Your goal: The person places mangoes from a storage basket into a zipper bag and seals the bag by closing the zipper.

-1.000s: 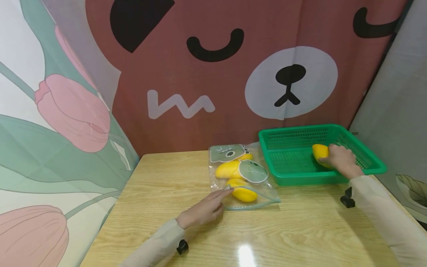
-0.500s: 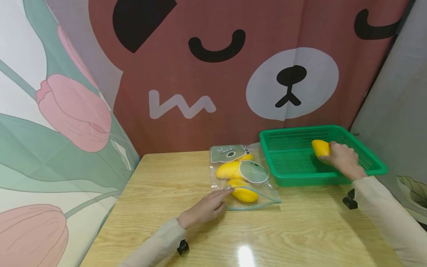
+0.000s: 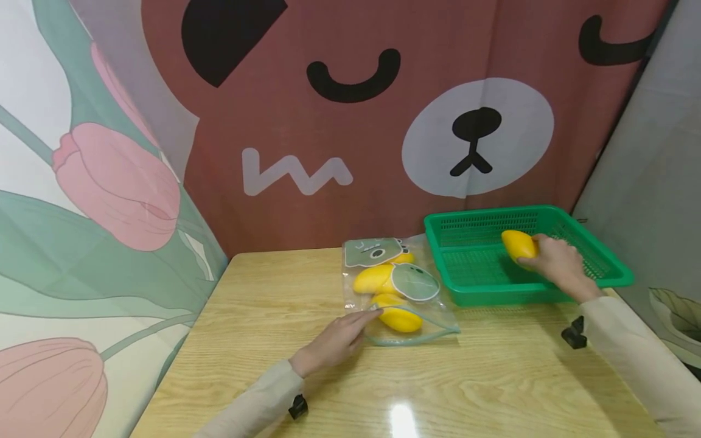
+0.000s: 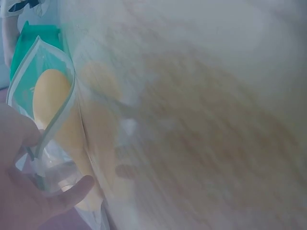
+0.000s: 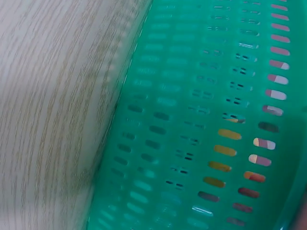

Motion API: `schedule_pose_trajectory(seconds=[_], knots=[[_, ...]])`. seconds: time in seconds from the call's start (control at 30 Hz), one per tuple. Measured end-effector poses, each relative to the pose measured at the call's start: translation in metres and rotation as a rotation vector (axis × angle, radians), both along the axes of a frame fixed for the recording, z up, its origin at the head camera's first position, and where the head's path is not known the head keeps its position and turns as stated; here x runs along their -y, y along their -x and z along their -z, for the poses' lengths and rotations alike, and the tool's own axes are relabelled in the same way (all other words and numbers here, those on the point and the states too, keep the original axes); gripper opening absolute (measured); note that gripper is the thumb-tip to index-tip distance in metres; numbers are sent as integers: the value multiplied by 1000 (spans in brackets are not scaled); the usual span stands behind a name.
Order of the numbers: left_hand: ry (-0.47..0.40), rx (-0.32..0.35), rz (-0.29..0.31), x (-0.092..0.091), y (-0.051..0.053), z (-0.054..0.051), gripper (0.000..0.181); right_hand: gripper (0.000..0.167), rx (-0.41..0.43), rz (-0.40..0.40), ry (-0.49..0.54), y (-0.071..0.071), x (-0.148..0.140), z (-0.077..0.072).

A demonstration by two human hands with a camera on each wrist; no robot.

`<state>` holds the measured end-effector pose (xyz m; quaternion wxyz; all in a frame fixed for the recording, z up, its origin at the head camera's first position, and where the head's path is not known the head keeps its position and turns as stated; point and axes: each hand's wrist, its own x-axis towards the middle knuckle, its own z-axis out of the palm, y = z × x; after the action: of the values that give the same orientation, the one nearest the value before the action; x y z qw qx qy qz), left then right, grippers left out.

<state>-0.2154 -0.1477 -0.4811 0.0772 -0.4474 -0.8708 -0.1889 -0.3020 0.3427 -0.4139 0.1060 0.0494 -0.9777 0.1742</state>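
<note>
At the right in the head view, my right hand (image 3: pixel 560 261) grips a yellow mango (image 3: pixel 518 245) just above the floor of a green plastic basket (image 3: pixel 539 295). My left hand (image 3: pixel 335 340) pinches the near edge of a clear zip bag (image 3: pixel 446 316), whose mouth gapes toward me. Several yellow mangoes (image 3: pixel 375 278) lie inside it, partly behind printed green cartoon figures. In the left wrist view, my left fingers are at the bag's rim (image 4: pixel 67 103), a mango (image 4: pixel 50 96) showing beyond. The right wrist view has the basket's slotted wall (image 5: pixel 192 115), with yellow behind some slots.
The bag and basket stand side by side at the back of a wooden table (image 3: pixel 465 383). Behind them hangs a brown curtain (image 3: pixel 285 219) with a bear print. A floral curtain (image 3: pixel 137 274) borders the left side.
My right hand has lifted the mango from the basket floor and shifted it slightly left, still over the basket. My left hand stays at the bag's edge.
</note>
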Motion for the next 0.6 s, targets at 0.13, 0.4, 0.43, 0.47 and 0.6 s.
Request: schedule_pose_trajectory(seconds=[0.13,0.4,0.43,0.47,0.6], knots=[[7,-23,-5,1,1,3,67,75,-21,-12,5,-2,3,0],[17,-41,-10,1,0,2,67,74,-48,-37,17,-5,10,-5],[20,-40,-13,1,0,2,67,74,-50,-38,17,-6,11,-5],[27,-35,-18,1,0,2,67,74,-51,-38,18,-6,12,-6],[44,-18,-31,0,1,1,69,73,-55,-35,15,-6,13,-6]])
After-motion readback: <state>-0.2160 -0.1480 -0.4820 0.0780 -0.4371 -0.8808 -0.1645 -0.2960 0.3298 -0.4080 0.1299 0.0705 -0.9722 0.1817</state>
